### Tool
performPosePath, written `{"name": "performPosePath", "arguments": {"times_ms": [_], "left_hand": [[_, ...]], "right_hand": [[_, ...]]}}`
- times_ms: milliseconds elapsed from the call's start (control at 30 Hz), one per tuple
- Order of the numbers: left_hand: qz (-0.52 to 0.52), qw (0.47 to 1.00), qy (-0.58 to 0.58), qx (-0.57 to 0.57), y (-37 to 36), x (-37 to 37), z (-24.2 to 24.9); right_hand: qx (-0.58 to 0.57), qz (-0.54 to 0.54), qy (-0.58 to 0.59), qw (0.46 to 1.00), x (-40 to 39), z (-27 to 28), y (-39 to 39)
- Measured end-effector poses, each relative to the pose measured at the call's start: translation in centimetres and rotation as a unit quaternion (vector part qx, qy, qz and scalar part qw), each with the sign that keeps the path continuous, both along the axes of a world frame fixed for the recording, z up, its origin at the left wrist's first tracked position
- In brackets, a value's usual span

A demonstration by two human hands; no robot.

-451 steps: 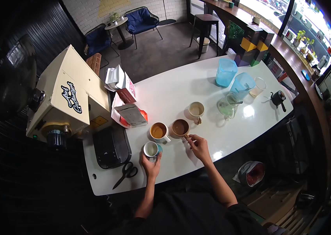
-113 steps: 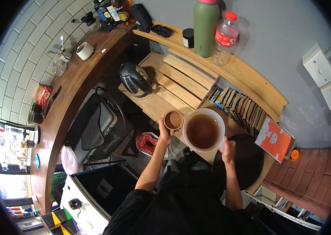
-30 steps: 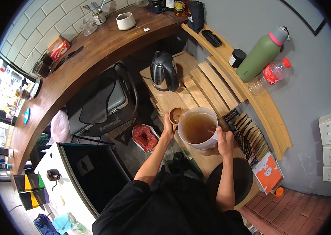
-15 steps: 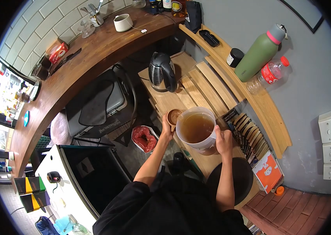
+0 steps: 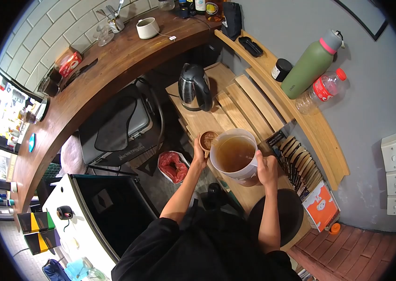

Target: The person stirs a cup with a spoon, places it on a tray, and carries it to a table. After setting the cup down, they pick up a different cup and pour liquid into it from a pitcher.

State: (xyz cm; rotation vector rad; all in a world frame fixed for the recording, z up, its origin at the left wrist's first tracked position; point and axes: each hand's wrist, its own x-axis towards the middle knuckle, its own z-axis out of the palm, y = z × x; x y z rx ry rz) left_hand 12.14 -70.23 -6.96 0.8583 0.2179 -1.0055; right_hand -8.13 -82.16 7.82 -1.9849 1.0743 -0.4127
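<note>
My right hand point(image 5: 266, 169) is closed around the handle of a translucent plastic pitcher point(image 5: 249, 176), which holds amber-brown liquid. The pitcher is tilted left, its rim meeting the edge of a small brown cup point(image 5: 202, 139) in this view. Brown liquid with a rippled, bubbly surface shows inside the cup. My left hand point(image 5: 199, 152) has its fingers wrapped round the near side of that cup. Both vessels are held over the slatted wooden bench point(image 5: 223, 122). Beyond them on the bench stands a black and clear electric kettle point(image 5: 194, 88).
A wooden wall shelf point(image 5: 315, 129) carries a green flask point(image 5: 311, 65), a plastic bottle point(image 5: 320, 91) and a black jar point(image 5: 281, 69). Books point(image 5: 296, 161) line the wall at right. A red-lined bin point(image 5: 173, 167) sits on the floor. The curved counter point(image 5: 113, 54) holds a white mug point(image 5: 148, 28).
The pitcher has shifted slightly left toward the cup. The liquid in the cup looks more stirred and higher. Both hands keep their grips.
</note>
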Motion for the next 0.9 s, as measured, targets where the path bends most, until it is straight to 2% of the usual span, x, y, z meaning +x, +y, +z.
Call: {"name": "performPosePath", "arguments": {"times_ms": [400, 467, 567, 900], "left_hand": [[0.016, 1.000, -0.009, 0.000, 0.3, 0.3, 0.2], [0.017, 1.000, -0.007, -0.003, 0.3, 0.3, 0.1], [0.016, 1.000, -0.007, -0.009, 0.3, 0.3, -0.2], [0.013, 0.999, -0.031, 0.021, 0.1, -0.1, 0.1]], "right_hand": [[-0.014, 0.014, -0.014, 1.000, 0.7, 1.0, 0.6], [-0.029, 0.018, -0.074, 0.997, 0.8, 0.5, 0.7], [-0.015, 0.027, -0.013, 0.999, 0.6, 1.2, 0.5], [-0.008, 0.008, -0.049, 0.999, -0.4, 0.2, 0.2]]}}
